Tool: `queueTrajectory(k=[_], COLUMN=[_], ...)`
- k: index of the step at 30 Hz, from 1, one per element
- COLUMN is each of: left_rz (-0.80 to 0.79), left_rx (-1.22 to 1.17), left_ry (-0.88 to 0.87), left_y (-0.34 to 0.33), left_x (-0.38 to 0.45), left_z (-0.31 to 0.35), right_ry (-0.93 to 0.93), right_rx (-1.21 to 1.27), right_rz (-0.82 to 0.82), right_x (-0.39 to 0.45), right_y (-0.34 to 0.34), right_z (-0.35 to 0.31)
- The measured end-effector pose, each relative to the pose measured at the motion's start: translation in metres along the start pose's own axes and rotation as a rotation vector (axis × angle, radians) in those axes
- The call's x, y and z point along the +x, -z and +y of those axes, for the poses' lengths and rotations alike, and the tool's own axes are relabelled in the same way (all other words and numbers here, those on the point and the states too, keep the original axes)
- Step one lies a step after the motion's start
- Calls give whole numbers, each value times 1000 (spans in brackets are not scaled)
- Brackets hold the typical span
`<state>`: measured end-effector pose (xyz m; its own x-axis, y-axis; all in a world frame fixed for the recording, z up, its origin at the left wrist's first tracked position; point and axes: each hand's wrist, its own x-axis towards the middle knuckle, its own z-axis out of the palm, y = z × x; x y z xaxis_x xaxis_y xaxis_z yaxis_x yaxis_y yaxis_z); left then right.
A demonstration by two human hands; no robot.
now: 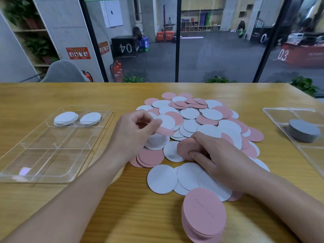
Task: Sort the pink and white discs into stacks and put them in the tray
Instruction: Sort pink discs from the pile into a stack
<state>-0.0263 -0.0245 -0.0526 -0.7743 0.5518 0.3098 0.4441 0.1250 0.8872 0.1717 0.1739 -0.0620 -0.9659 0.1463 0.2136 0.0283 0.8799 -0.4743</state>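
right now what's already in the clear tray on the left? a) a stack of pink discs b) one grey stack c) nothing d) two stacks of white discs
d: two white stacks sit side by side in the far compartments of the left tray; its other compartments hold no discs, and the tall pink stack stands on the table.

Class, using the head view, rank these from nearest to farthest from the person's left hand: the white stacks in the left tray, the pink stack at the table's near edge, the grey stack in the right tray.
From the left hand:
1. White stacks, left, in the tray's far compartments.
2. Pink stack, near edge, right of centre.
3. Grey stack, far right tray.
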Motion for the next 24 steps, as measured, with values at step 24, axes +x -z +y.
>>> queueTrajectory(k=[24], left_rz=[-388], left_rx=[125], left_ry=[-120], left_y=[-5], left_x=[-15], left_z=[14], right_ry=[9], right_rx=[14], right_rz=[27], right_x=[2], right_y=[-8], right_z=[-4])
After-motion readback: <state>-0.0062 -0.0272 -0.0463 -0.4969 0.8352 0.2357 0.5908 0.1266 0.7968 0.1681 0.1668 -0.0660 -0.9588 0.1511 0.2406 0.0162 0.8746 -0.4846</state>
